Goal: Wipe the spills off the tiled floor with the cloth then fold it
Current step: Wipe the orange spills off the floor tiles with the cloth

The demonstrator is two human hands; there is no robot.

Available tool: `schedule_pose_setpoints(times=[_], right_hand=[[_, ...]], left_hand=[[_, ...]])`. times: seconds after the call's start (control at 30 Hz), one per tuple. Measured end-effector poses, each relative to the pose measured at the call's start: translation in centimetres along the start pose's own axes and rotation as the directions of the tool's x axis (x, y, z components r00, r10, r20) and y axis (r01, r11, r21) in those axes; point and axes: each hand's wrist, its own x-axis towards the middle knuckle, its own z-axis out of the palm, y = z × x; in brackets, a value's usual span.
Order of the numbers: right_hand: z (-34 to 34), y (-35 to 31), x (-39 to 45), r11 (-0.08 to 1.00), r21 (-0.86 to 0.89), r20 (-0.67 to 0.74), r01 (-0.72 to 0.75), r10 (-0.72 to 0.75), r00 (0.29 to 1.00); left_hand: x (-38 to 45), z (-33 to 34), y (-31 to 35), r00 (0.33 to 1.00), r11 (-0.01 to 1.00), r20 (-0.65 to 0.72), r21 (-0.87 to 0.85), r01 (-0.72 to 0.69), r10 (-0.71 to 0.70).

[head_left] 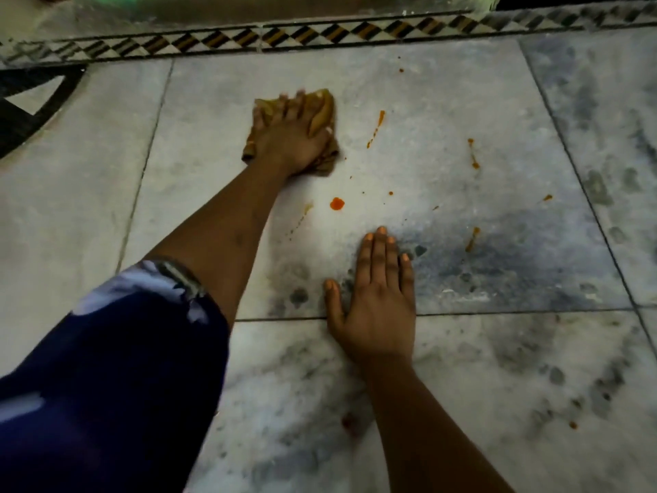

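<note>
Cloth (321, 112): tan, bunched, flat on the floor (444, 112). Long axis runs roughly near-to-far, tilted slightly left at the far end. No clear "pointing" end, it's a crumpled wad. It sits on the big central marble tile, on the far-left part of it, short of the patterned border strip (249, 39).

Left hand (289, 137) lies on top of the cloth, palm down, fingers reaching away and spread over it, thumb wrapped along the cloth's right edge. Fingertips are motion-blurred, so I cannot tell how tightly they curl in; reads as pressing with a partial grip. Left arm wears a dark blue sleeve (117, 368) with white print.

Right hand (375, 297) is flat on the floor, nearer than the cloth and to its right, fingers straight and close together, thumb splayed left, holding nothing. Its palm straddles the grout line (515, 312) at the tile's near edge.

Spills: orange-red. One round blob (337, 203) between cloth and right hand. Streaks right of the cloth: one close (377, 128), one farther right (473, 154), one near the tile's near-right part (473, 238). Small dots scattered around them, plus one on the nearer tile (573, 425). Exact dot count unclear.

No containers visible.
</note>
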Motion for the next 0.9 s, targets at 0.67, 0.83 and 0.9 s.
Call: schedule_pose_setpoints(times=[0.67, 0.83, 0.9], right_hand=[[-0.5, 0.1, 0.0, 0.999, 0.013, 0.068, 0.041, -0.042, 0.997], [-0.9, 0.5, -0.1, 0.997, -0.054, 0.143, 0.052, -0.044, 0.989], [-1.1, 0.6, 0.2, 0.998, -0.049, 0.167, 0.051, -0.042, 0.985]], left_hand=[[-22.0, 3.4, -1.8, 0.997, 1.000, -0.075, 0.016, 0.014, -0.013], [-15.8, 2.1, -1.3, 0.965, 0.965, -0.043, -0.050, 0.258, -0.260], [-15.0, 2.0, -0.7, 0.960, 0.958, -0.016, -0.077, 0.276, -0.278]])
